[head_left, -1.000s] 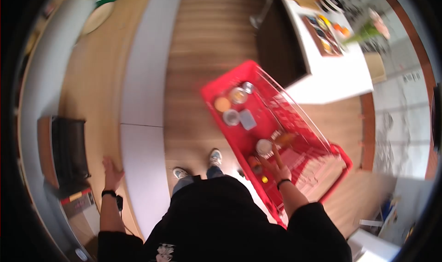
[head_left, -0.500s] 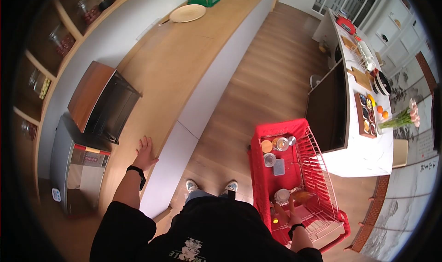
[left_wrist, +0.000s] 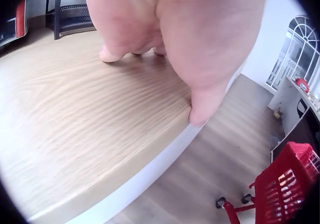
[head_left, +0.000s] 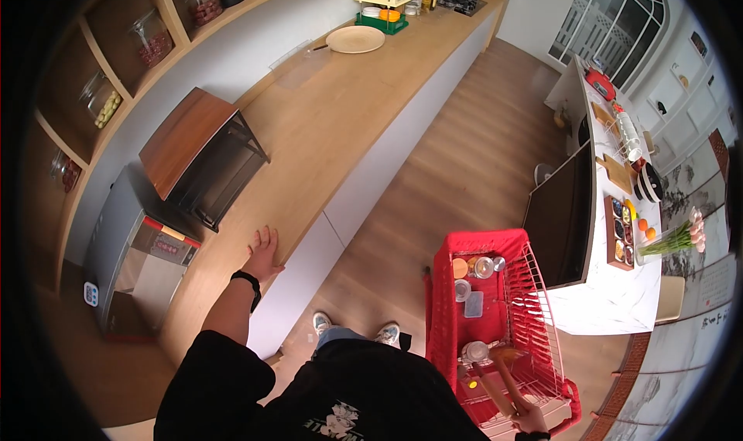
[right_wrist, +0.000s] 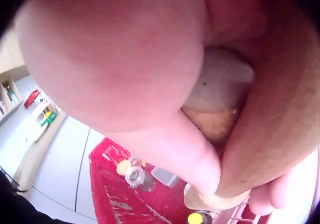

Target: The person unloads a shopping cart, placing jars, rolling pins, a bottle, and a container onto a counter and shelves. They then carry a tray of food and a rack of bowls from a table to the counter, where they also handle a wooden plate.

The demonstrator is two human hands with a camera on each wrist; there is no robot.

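Note:
My left hand [head_left: 265,259] rests on the wooden counter [head_left: 302,154], fingers spread near its front edge. In the left wrist view that left hand [left_wrist: 175,34] has its fingertips on the wood and the thumb over the edge. At the handle end of the red shopping cart [head_left: 439,302] my right hand [head_left: 531,419] holds a long brown wooden-looking piece [head_left: 492,391], with another brown length beside it. In the right wrist view the right hand's [right_wrist: 125,74] thumb and fingers close in on it; its kind I cannot tell. A clear jar [head_left: 475,352] stands in the cart close by.
Several jars [head_left: 484,267] and a clear plastic box [head_left: 474,305] lie at the cart's far end. A marble-topped island [head_left: 596,305] stands to the right. On the counter are a brown-topped rack [head_left: 190,143], a grey appliance [head_left: 128,255] and a round plate [head_left: 356,40].
The head view has swung, bringing more of the counter and shelves into sight. My right hand has drawn back toward the cart's handle with the long brown pieces. The left hand stays on the counter.

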